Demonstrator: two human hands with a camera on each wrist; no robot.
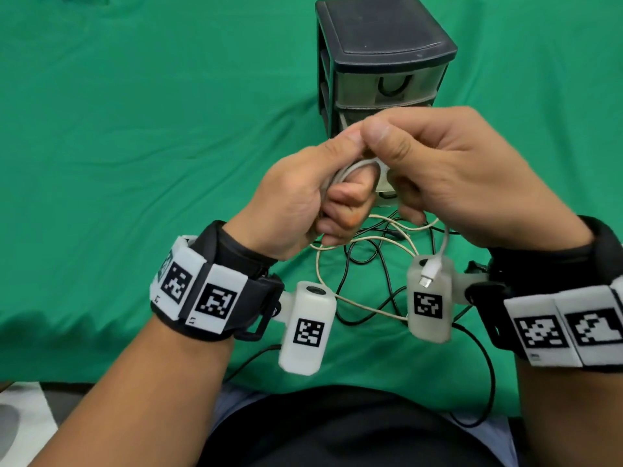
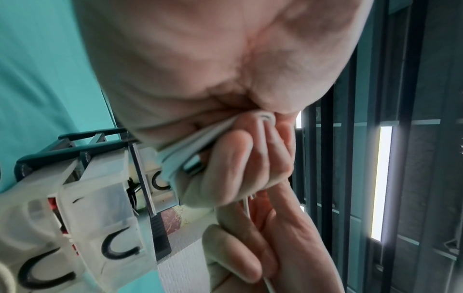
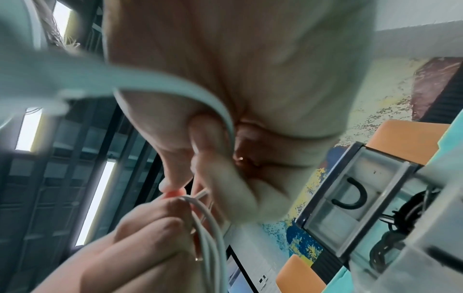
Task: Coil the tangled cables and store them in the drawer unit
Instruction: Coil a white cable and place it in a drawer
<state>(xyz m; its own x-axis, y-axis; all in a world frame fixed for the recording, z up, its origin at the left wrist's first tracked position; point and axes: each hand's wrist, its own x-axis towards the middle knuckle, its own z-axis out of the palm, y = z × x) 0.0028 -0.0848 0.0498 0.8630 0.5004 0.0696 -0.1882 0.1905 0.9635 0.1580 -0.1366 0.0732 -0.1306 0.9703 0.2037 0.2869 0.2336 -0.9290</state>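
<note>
Two hands meet above the green cloth (image 1: 135, 129), both working one white cable (image 1: 350, 168). The left hand (image 1: 296, 200) has its fingers curled round a small bundle of white loops, thumb pressed on top; the left wrist view shows several strands folded side by side in that grip (image 2: 190, 142). The right hand (image 1: 448, 173) pinches the same cable at the top of the bundle, thumb tip against the left thumb, and the cable's free end hangs from it, ending in one white USB plug (image 1: 429, 273) that dangles in front of the right wrist camera (image 1: 429, 298). Below the hands a tangle lies on the cloth: one cream cable (image 1: 364, 306) and black cable (image 1: 357, 261) looping through it; how many black ones I cannot tell. Behind the hands stands one black-framed drawer unit (image 1: 381, 42) with translucent drawers, three counted in the left wrist view, each with a dark U-shaped handle (image 1: 394, 84).
</note>
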